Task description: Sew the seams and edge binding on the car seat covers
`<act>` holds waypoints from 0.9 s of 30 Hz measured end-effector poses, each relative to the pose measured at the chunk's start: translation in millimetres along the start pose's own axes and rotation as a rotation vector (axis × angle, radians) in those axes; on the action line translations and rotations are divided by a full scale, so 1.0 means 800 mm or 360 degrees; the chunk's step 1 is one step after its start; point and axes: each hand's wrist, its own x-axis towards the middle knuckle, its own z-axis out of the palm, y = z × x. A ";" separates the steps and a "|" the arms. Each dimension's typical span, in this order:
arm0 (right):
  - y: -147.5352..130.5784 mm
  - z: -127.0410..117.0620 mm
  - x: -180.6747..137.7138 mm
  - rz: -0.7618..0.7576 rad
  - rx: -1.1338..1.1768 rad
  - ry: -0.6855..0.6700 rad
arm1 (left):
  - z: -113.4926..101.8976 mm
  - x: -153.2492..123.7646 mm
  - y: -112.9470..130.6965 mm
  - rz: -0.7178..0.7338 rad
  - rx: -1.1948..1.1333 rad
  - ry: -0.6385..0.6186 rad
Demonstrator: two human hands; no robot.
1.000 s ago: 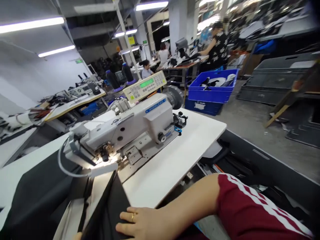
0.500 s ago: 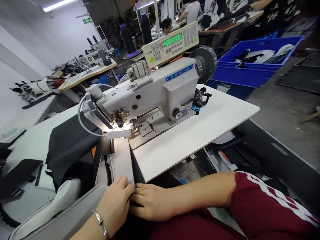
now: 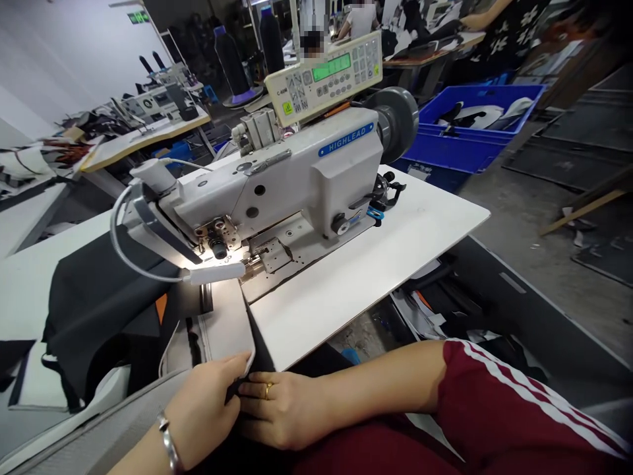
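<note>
A light grey fabric panel (image 3: 227, 324) with a stitched edge runs from under the sewing machine (image 3: 267, 191) toward me. My left hand (image 3: 210, 396) is closed on the near corner of this panel, thumb side up along its edge. Just to the right, my right hand (image 3: 284, 409), with a ring on one finger, is at the black fabric (image 3: 260, 330) beneath the panel; its fingers are bent over that cloth and the tips are partly hidden. The far end of the panel lies under the machine's lit needle area (image 3: 220, 254), behind a white lamp (image 3: 217, 272).
Black fabric pieces (image 3: 99, 290) are spread over the white table (image 3: 316, 310) at left. A blue crate (image 3: 459, 142) with cut pieces stands behind the table at right. A dark bin (image 3: 494, 297) lies beside me. Thread cones (image 3: 231, 66) and other people are farther back.
The view has turned slightly, so the machine appears farther left. My left hand now lies flatter along the panel corner, and my right hand sits a little lower, off the panel's edge.
</note>
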 end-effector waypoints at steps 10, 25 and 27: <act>0.026 0.005 0.019 0.0110 -0.0011 -0.0153 | -0.028 0.028 -0.011 -0.0214 0.0099 -0.0127; 0.061 0.015 0.053 0.0177 0.0008 -0.0396 | -0.055 0.071 -0.021 -0.0256 0.0314 -0.0132; 0.056 0.014 0.053 0.0161 -0.0018 -0.0331 | -0.050 0.074 -0.030 -0.0221 0.0345 -0.0049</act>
